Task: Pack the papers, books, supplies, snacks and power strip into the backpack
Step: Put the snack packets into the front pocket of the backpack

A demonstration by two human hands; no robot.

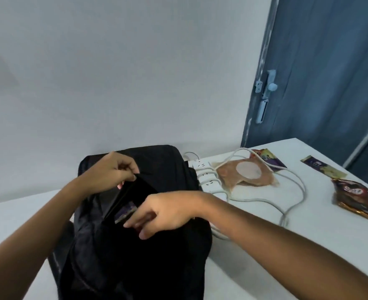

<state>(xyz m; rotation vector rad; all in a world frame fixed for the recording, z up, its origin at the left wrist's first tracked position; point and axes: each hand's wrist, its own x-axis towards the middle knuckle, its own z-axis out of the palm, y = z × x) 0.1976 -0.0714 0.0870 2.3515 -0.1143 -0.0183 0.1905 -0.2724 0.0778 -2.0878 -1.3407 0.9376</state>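
1. The black backpack [135, 234] stands on the white table [297, 245] at about 7 o'clock in the view, its pocket mouth facing up, so that things can be dropped in from above.
2. The left hand [111, 169], at 9 o'clock from the pocket mouth, pinches the edge of the flap between thumb and fingers and lifts it away; this probably keeps the soft fabric from closing over the opening.
3. The right hand [165, 211] hovers at the mouth with its fingers loosely bent and pointing down into it. I cannot tell whether they grip anything; they appear to be just above a purple snack packet [125, 211] that sits partly inside the pocket, likely being pushed down.
4. The white power strip [206, 178] lies at 2 o'clock from the backpack, touching its side, with its cord [287, 191] looping loosely across the table.
5. A tan pouch [245, 173] rests across the power strip and its cord, so it would need to be lifted first.
6. Three more snack wrappers are not yet packed: one [268, 159] just behind the pouch, a flat bar [322, 168] at 3 o'clock, and a dark bag [354, 198] near the table's right edge, all within the right hand's reach.
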